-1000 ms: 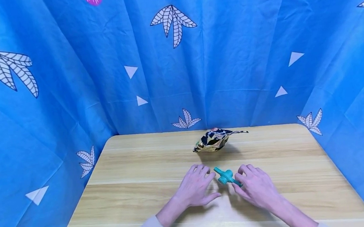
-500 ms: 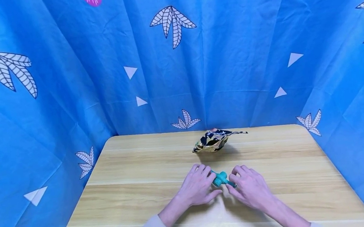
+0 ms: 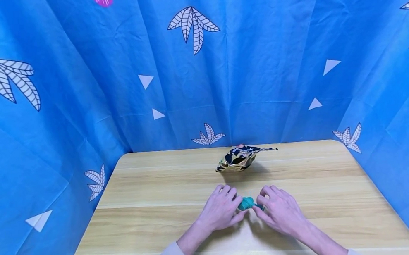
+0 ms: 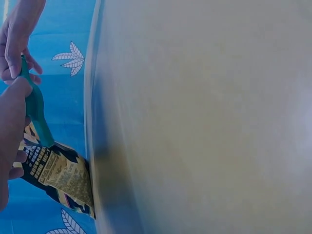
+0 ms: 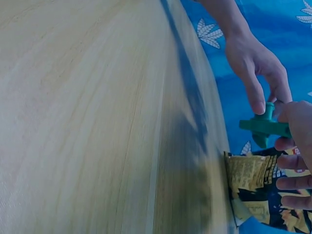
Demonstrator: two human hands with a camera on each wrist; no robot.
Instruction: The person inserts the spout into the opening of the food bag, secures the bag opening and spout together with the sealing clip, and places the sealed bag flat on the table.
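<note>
Between the hands is a green bag clip (image 3: 245, 203), a long bar with a round spout cap in its middle. My left hand (image 3: 218, 210) pinches the cap between thumb and fingers, as seen in the right wrist view, where the clip (image 5: 265, 126) shows its bar sideways. With thumb and index finger, my right hand (image 3: 281, 210) grips the bar at its right end. From the left wrist view, the clip (image 4: 37, 109) is held above the table. Fingers cover part of its bar and cap.
A black and gold printed food bag (image 3: 236, 160) stands on the wooden table (image 3: 151, 191) beyond the hands, towards the back edge. Blue patterned curtains (image 3: 257, 55) enclose the back and both sides of the table.
The right hand has carried the clip leftward to the left hand. The left fingers have closed on the cap, and the clip has turned slightly. The bag has not moved.
</note>
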